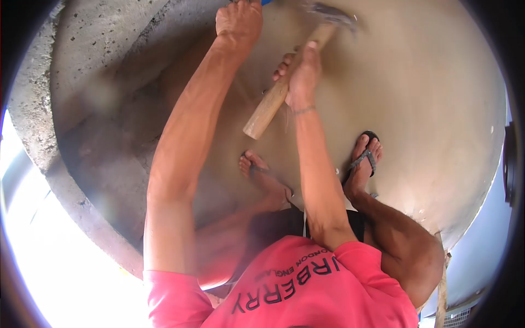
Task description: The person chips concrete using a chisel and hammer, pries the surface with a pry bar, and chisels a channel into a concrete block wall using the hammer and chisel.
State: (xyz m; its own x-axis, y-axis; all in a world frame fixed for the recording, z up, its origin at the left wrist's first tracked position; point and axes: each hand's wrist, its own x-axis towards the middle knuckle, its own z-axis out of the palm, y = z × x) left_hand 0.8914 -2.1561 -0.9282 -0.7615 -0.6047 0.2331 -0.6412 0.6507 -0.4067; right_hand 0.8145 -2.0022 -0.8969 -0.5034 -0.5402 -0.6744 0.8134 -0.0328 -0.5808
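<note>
My right hand (304,76) is wrapped round the wooden handle of a hammer (264,112). The hammer's metal head points to the upper right and is slightly blurred; the handle's butt slants down to the left. At the top edge, my left hand (239,22) is closed round a blue object (265,1), of which only a small part shows. What lies beyond that hand is cut off by the frame. Both arms reach forward over a smooth grey-brown surface (426,98).
Rough grey concrete (35,104) curves along the left side, with a shadowed area (120,126) beside it. My sandalled feet (363,158) stand on the surface below the hammer. A thin wooden piece (442,284) is at the lower right. Bright light fills the lower left.
</note>
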